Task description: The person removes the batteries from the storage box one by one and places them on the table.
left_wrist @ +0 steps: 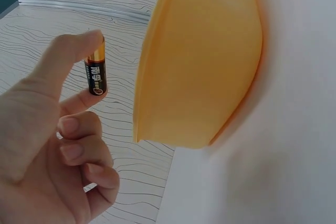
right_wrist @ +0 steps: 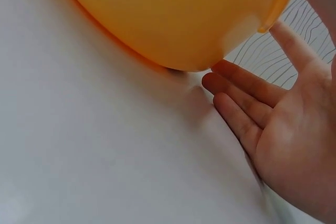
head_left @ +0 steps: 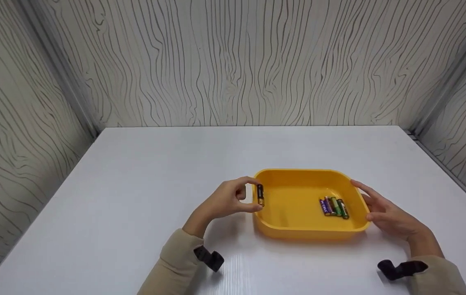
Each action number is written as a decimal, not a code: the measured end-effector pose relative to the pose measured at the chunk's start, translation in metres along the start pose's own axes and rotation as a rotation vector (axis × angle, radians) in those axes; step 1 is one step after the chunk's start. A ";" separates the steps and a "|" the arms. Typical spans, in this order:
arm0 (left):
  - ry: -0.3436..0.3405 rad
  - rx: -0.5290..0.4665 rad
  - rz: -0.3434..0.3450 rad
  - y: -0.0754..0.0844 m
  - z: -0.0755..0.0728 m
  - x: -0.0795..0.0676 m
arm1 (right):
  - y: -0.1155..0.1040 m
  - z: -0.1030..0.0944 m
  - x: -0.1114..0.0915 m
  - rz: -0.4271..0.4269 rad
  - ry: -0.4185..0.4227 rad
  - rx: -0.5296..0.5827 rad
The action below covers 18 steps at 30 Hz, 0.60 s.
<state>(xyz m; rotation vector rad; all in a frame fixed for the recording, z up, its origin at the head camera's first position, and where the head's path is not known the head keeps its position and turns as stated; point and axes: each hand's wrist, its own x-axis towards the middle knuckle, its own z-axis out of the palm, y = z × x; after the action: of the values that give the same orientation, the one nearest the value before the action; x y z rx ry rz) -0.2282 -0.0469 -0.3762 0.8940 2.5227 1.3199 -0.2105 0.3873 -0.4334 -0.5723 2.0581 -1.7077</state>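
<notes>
In the head view my left hand [head_left: 233, 196] pinches a black and gold battery [head_left: 260, 195] end to end between thumb and index finger. It holds the battery just above the left rim of a yellow plastic basin [head_left: 298, 234]. The left wrist view shows the battery [left_wrist: 97, 72] apart from the basin wall, with the other fingers curled toward the palm. Inside the basin, near its right end, several small batteries [head_left: 334, 207] lie side by side, purple and green among them. My right hand [head_left: 390, 215] rests against the basin's right side, its fingers [right_wrist: 252, 85] extended and spread.
The basin stands on a white table [head_left: 134, 184], right of the middle. Wood-grain patterned panels [head_left: 225, 61] rise behind the table and at both sides, with grey metal strips [head_left: 454, 69] in the corners. A black strap [head_left: 209, 258] hangs at the left cuff.
</notes>
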 end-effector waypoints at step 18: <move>0.027 0.008 -0.019 -0.025 -0.023 -0.010 | -0.003 0.002 0.008 -0.060 -0.040 0.047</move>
<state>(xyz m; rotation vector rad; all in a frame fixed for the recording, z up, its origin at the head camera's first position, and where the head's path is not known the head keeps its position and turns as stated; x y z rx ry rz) -0.2400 -0.0790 -0.3834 0.8572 2.5515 1.3261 -0.2159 0.3802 -0.4317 -0.6545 1.9865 -1.7589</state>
